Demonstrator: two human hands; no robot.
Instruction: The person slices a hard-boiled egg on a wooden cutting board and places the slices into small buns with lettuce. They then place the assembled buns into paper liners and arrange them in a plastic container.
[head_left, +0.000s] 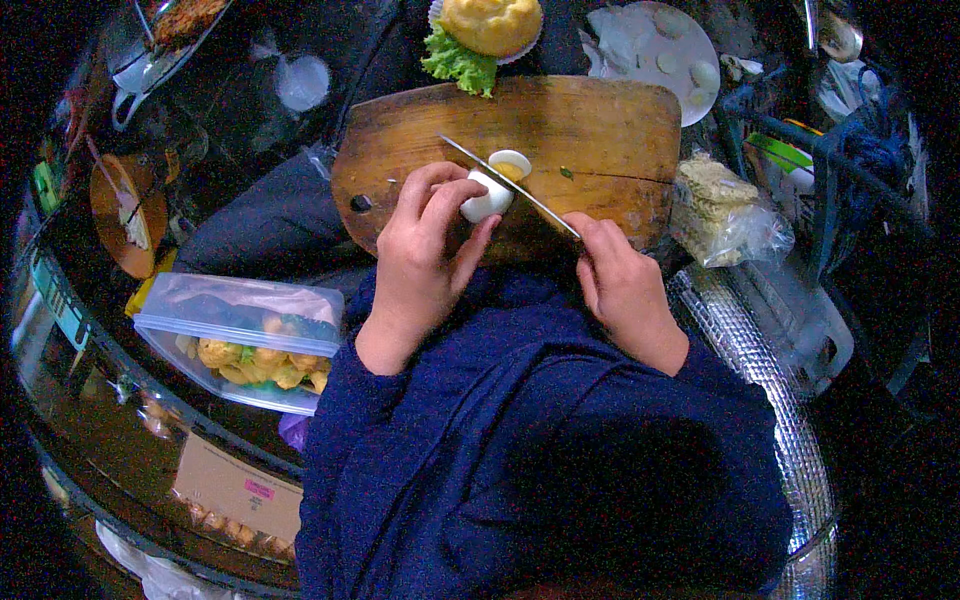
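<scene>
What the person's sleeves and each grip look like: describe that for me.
The left grip and right grip are ungloved human hands, with no accessories visible. The left sleeve and right sleeve are long, plain and dark navy, ending near the wrists.

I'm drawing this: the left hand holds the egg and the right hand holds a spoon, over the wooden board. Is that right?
No: the head view shows the right hand holding a knife, not a spoon. The left hand does hold the egg, over the wooden board.
</scene>
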